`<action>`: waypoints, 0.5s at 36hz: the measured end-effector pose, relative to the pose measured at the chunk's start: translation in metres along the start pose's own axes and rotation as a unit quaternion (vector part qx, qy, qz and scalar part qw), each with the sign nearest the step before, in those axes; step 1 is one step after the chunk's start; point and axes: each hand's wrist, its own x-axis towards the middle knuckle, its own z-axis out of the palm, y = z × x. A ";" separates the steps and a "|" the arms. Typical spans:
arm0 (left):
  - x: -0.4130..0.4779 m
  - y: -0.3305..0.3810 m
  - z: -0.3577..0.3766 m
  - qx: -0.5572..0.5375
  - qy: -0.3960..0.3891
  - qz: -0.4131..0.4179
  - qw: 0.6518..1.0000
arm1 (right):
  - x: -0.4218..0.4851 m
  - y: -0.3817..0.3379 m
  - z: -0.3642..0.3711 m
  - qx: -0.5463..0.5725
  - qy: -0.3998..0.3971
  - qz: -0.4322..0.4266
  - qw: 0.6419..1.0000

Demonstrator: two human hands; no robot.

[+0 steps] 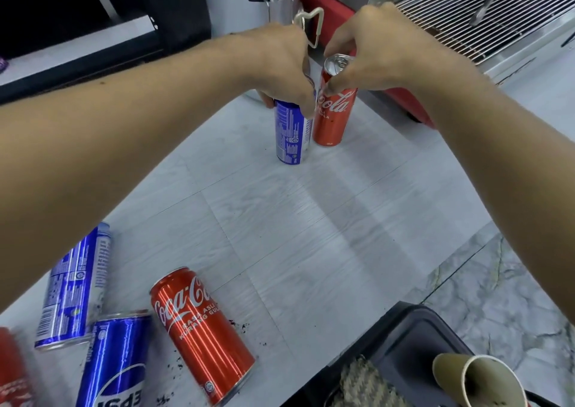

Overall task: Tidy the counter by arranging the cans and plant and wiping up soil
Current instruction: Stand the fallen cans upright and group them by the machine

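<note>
Tipped cans lie nearest, btm left: red one (pixel 11 369) at the edge, two blue cans (pixel 74 288), then a Coke can (pixel 202 335) w/ soil specks (pixel 238 325) beside it. Paper cup (pixel 476 381) lies tipped on a dark tray (pixel 413 329), btm right. Further back on the counter (pixel 311 220), left hand (pixel 280 61) has fingers curled round the top of an upright blue can (pixel 292 130). Right hand (pixel 382 49) pinches the rim of an upright red can (pixel 334 111). These two stand side by side.

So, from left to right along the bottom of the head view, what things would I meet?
The red can at the edge, blue can with small print, Pepsi can, Coca-Cola can, paper cup.
</note>
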 end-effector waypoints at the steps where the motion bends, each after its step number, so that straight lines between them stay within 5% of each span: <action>1: 0.000 0.000 0.000 -0.003 0.000 0.000 1.000 | 0.000 0.000 0.000 0.001 -0.004 0.002 1.000; 10: -0.012 -0.010 0.011 -0.015 0.043 0.021 0.999 | -0.011 0.000 0.003 0.018 0.005 0.003 1.000; 18: -0.058 -0.017 0.031 -0.086 0.175 0.043 0.980 | -0.051 -0.002 0.003 0.031 0.055 -0.001 0.998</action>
